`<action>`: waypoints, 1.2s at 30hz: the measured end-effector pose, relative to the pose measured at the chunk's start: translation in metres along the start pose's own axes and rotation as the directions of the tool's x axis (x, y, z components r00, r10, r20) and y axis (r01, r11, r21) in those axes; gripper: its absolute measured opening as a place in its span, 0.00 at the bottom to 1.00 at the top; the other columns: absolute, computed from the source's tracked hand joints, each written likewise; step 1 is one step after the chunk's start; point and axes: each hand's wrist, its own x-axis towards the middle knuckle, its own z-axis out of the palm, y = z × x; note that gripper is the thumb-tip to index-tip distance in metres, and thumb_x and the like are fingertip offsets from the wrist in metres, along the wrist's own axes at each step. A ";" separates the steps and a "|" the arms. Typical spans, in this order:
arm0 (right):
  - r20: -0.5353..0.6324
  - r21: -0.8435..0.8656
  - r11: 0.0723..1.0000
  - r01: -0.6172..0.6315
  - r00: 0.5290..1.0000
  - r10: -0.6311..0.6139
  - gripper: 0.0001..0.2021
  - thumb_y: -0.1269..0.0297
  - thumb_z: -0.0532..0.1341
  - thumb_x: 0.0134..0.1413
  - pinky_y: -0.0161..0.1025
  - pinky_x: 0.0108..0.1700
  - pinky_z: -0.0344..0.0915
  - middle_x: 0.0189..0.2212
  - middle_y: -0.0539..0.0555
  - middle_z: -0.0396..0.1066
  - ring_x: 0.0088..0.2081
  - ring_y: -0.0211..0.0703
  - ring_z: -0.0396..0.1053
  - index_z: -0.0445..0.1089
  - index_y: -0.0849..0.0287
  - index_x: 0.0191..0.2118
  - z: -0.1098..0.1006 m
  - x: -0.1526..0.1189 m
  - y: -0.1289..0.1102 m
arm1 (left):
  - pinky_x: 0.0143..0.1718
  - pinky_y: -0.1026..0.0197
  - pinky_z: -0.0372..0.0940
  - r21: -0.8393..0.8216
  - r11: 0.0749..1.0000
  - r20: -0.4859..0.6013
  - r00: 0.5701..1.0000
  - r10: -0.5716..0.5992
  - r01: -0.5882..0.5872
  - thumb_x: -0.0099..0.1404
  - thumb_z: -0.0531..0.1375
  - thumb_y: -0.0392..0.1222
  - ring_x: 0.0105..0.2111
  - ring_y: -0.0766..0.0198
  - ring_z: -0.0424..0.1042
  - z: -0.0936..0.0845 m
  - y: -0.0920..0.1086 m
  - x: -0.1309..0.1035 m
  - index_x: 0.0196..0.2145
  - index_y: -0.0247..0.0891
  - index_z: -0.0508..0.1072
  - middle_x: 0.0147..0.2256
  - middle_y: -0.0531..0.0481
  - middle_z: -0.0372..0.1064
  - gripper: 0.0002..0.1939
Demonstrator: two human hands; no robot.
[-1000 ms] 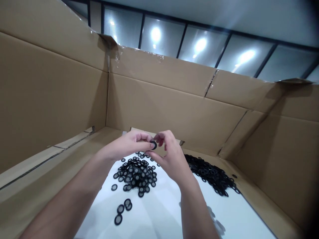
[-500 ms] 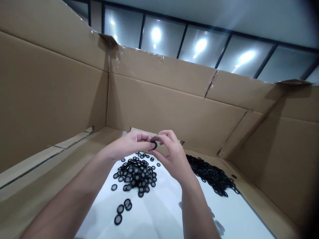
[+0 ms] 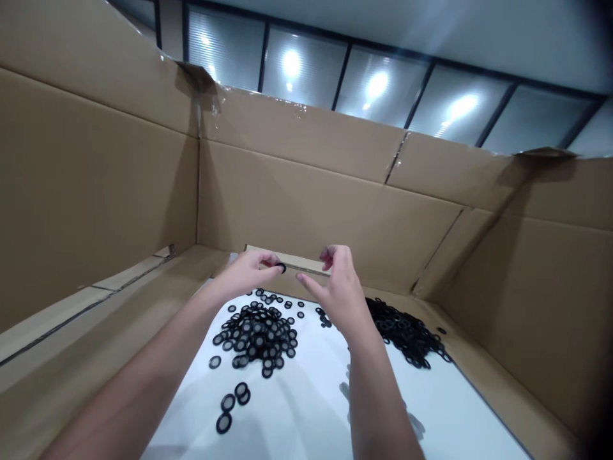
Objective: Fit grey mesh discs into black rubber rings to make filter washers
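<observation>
Small black ring [image 3: 283,267] aloft in the left hand [image 3: 248,273]

The box [image 3: 297,166] is of cardboard, matt and smooth between its creases. The tape [image 3: 300,112] on its edge is glossy. The board [image 3: 306,396] looks smooth, with soft shine. The rings [image 3: 405,332] seem rubber or plastic, I cannot tell which. The panes [image 3: 306,67] look like shiny glass.
</observation>
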 end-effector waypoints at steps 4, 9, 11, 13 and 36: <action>-0.064 0.031 0.997 -0.072 0.995 0.074 0.17 0.53 0.63 0.57 0.42 0.39 0.65 0.43 0.56 0.64 0.39 0.44 0.66 0.59 0.56 0.45 -0.015 0.003 0.012 | 0.39 0.59 0.68 0.123 0.992 -0.013 1.000 -0.027 0.028 0.59 0.59 0.52 0.40 0.53 0.75 0.008 -0.020 0.013 0.40 0.39 0.78 0.41 0.46 0.77 0.17; -0.213 0.084 0.989 -0.122 0.967 0.137 0.16 0.52 0.62 0.57 0.41 0.38 0.64 0.43 0.56 0.68 0.39 0.44 0.68 0.62 0.56 0.44 -0.046 0.003 0.044 | 0.47 0.55 0.67 0.172 0.985 -0.003 1.000 0.006 -0.006 0.61 0.58 0.51 0.48 0.50 0.73 0.008 -0.023 0.013 0.44 0.40 0.77 0.47 0.44 0.76 0.19; -0.285 0.108 0.980 -0.165 0.940 0.189 0.15 0.50 0.61 0.58 0.40 0.38 0.64 0.40 0.55 0.70 0.38 0.43 0.68 0.63 0.56 0.43 -0.053 0.005 0.071 | 0.46 0.56 0.68 0.172 0.985 0.018 1.000 0.015 -0.018 0.62 0.57 0.51 0.47 0.51 0.74 0.005 -0.020 0.011 0.44 0.41 0.77 0.47 0.46 0.76 0.18; -0.326 0.072 0.965 -0.251 0.909 0.260 0.15 0.49 0.57 0.61 0.40 0.37 0.64 0.38 0.55 0.71 0.36 0.42 0.69 0.63 0.57 0.42 -0.053 0.008 0.108 | 0.43 0.57 0.68 0.164 0.986 0.028 1.000 0.014 -0.018 0.63 0.56 0.52 0.44 0.53 0.75 0.001 -0.017 0.008 0.44 0.42 0.77 0.46 0.47 0.76 0.17; 0.262 -0.530 0.788 -0.314 0.823 0.504 0.07 0.69 0.57 0.62 0.39 0.37 0.63 0.37 0.63 0.74 0.39 0.46 0.72 0.73 0.63 0.37 -0.036 -0.037 0.214 | 0.37 0.59 0.67 0.113 0.988 0.080 0.992 0.093 -0.102 0.67 0.56 0.52 0.38 0.58 0.75 -0.015 0.025 -0.022 0.40 0.43 0.77 0.38 0.51 0.77 0.14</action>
